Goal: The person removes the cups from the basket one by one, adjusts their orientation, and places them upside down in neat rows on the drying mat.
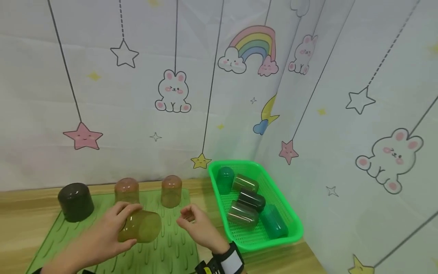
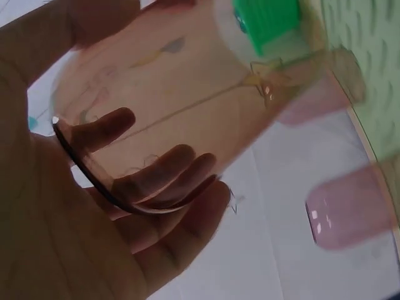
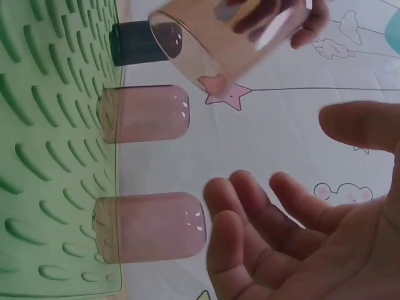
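Observation:
My left hand [image 1: 104,234] grips a clear yellow plastic cup [image 1: 149,227] above the mat, with the cup lying on its side and one end toward the right. In the left wrist view, fingers and thumb wrap round the cup [image 2: 181,94] near one end. Just to the right, my right hand [image 1: 204,231] is apart from the cup, its fingers loosely bent and holding nothing. Behind the hands, two pink cups [image 1: 172,192] and a dark grey cup [image 1: 76,202] stand upside down at the far side of a green textured mat [image 1: 154,255].
A bright green basket [image 1: 273,242] stands right of the mat, holding several cups: teal ones [image 1: 275,222], a black one [image 1: 251,198] and brownish ones [image 1: 243,214]. Beneath lies a wood-grain table [image 1: 17,228]. A printed white cloth [image 1: 113,102] hangs behind and at the right.

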### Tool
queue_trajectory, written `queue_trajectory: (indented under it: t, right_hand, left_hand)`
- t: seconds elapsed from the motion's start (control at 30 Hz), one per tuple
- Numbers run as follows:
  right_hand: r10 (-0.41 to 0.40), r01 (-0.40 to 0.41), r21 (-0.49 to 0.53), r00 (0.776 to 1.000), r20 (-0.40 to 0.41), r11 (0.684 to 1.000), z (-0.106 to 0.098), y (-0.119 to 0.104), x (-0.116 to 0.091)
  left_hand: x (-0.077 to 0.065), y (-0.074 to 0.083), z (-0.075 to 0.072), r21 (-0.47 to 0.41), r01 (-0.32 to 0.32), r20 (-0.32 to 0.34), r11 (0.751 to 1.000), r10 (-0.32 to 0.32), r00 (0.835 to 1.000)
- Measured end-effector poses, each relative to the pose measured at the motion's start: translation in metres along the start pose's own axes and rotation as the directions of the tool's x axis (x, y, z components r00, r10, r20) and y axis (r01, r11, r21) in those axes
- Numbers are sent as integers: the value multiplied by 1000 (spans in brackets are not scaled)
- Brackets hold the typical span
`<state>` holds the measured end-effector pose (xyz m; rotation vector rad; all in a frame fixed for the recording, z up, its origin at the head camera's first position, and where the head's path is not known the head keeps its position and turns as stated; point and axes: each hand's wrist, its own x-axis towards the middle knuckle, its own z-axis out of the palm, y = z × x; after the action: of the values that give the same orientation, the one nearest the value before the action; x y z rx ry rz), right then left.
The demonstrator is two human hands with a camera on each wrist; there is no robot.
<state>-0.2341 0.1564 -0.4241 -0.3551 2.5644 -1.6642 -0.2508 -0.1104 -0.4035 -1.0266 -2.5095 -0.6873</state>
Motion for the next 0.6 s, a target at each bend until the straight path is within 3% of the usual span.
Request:
queue_trajectory:
  t: [0.1,0.23,0.37,0.5,0.6]
  right_hand:
    - [6,-4,-81,1000,28,997,-3,0,-2]
    - [23,-17,-108,998,55,994,-4,0,-2]
    - [12,-5,-127,999,53,992,-5,-1,-1]
    - [0,6,-143,999,45,990,-7,0,0]
    - [-11,16,-145,999,37,989,-10,2,-1]
  left_hand:
    - [-3,-15,-9,41,33,73,999,-36,997]
    - [-9,-41,-19,64,70,168,996,-80,983]
    - [-14,-70,-25,51,99,266,994,-109,958]
    - [-19,-97,-30,76,147,319,986,-164,933]
    - [-21,-111,-33,99,206,359,973,-229,905]
